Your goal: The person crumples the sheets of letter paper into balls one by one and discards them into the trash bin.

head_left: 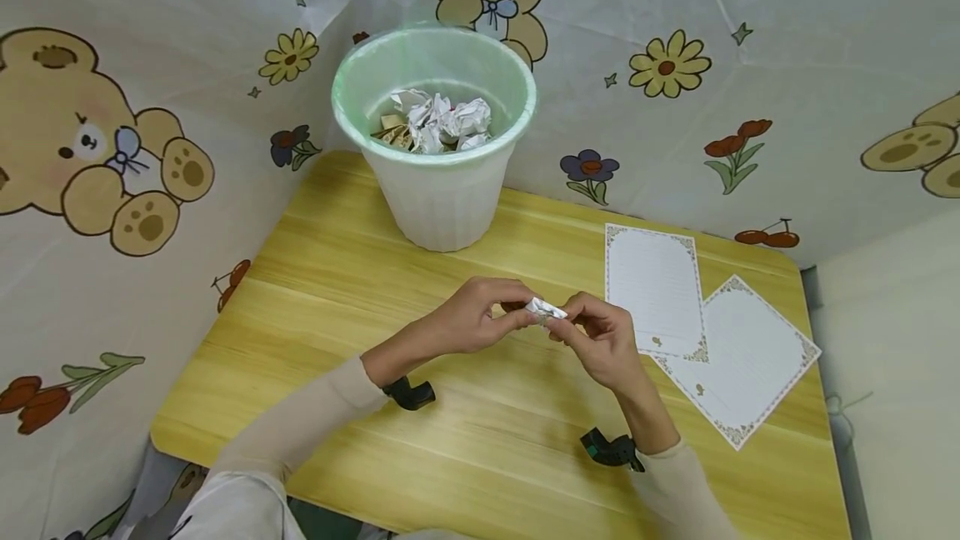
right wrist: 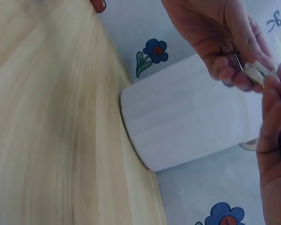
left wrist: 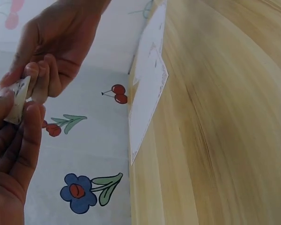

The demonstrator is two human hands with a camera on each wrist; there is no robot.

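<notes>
Bridging the two hands, a small folded paper [head_left: 546,308] lies with its long axis crosswise, one end pinched between thumb and fingers of the left hand [head_left: 476,317], the other by the right hand [head_left: 603,344]. It is held on the person's side of the bin [head_left: 450,202], somewhat to its right; the left hand is nearer the bin. Both hands slant inward, raised above the table [head_left: 322,307]. Farther right of the bin, two overlapping bordered sheets [head_left: 652,286] lie flat.
</notes>
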